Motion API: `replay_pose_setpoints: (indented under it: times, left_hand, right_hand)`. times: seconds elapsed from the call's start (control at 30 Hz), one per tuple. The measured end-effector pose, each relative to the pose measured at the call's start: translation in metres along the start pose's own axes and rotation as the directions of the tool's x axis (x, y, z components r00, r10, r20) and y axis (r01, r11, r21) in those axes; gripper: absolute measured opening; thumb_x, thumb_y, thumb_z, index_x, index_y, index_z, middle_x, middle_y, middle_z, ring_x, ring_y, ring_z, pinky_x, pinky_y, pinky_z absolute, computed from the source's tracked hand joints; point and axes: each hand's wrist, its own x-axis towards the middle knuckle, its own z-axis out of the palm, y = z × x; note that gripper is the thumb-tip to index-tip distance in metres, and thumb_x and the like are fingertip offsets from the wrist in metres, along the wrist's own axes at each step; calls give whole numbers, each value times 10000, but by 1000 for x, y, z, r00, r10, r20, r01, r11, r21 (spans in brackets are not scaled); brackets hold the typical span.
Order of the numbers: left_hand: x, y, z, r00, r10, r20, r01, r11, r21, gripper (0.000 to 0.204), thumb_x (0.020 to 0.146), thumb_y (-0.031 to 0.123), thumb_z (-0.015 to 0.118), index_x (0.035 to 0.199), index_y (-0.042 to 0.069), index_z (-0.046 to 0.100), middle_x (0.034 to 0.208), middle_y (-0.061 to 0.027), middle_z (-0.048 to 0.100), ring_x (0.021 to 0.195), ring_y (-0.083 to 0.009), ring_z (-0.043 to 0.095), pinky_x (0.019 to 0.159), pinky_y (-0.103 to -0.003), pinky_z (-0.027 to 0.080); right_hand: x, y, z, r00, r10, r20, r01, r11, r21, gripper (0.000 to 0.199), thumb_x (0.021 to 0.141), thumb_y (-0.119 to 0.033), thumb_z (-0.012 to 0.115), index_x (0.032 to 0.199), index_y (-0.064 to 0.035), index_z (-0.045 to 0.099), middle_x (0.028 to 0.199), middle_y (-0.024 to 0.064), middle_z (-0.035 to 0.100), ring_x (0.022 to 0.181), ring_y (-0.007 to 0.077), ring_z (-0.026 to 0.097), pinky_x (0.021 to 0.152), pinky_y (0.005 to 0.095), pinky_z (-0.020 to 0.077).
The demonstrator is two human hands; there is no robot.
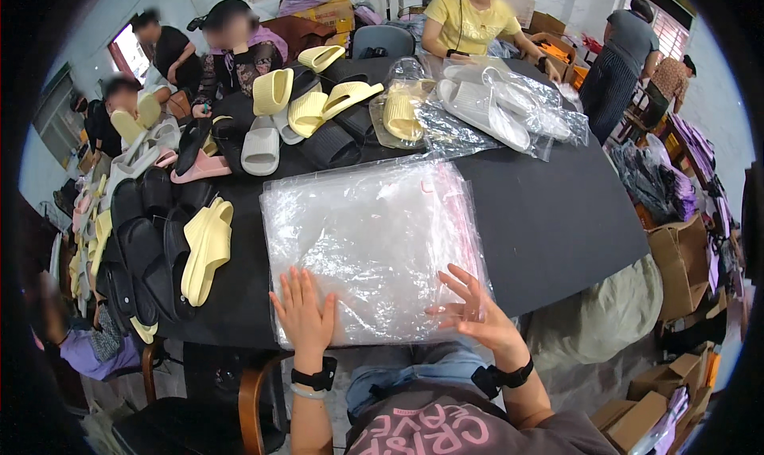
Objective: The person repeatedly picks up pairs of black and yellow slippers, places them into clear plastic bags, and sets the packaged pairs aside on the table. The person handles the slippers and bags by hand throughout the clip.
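Note:
A stack of clear plastic bags (pixel 358 216) lies on the black table in front of me, its film shiny and wrinkled. My left hand (pixel 306 308) rests flat on the stack's near left corner, fingers stretched out. At the near right edge, my right hand (pixel 475 312) has its fingers spread and bent over the film. Some of its fingertips look blurred or covered by the plastic, and whether any film lies between them is hidden. Both wrists wear black bands.
Black slides (pixel 143 248) and a yellow pair (pixel 207 252) lie left of the bags. Yellow, grey and black slides (pixel 306 105) are heaped beyond. Bagged grey slides (pixel 497 109) lie at the far right. Other people sit around the table (pixel 557 224); cardboard boxes (pixel 676 264) stand at right.

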Motion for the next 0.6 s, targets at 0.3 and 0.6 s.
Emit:
replay_pose_setpoints:
  times: [0.3,0.6]
  left_hand:
    - [0,-4,-3,997,2,77,-1,1000,-3,722,993,480,491,1530,18,352,1600,-206,309,1506,-380,218,1209,-579,65]
    - [6,-5,-41,993,42,112,-33,996,-82,750,919,473,637,1481,18,436,1566,-216,366,1475,-383,291,1200,-567,144]
  right_hand:
    - [-3,-1,-13,947,-186,-261,9,829,-559,712,828,109,703,1457,-34,401,1482,104,374,955,127,600,785,244,543]
    - [-9,5,-24,877,-408,-252,-46,452,-891,875,788,34,763,1530,-28,303,1504,182,319,1114,230,595,881,325,549]
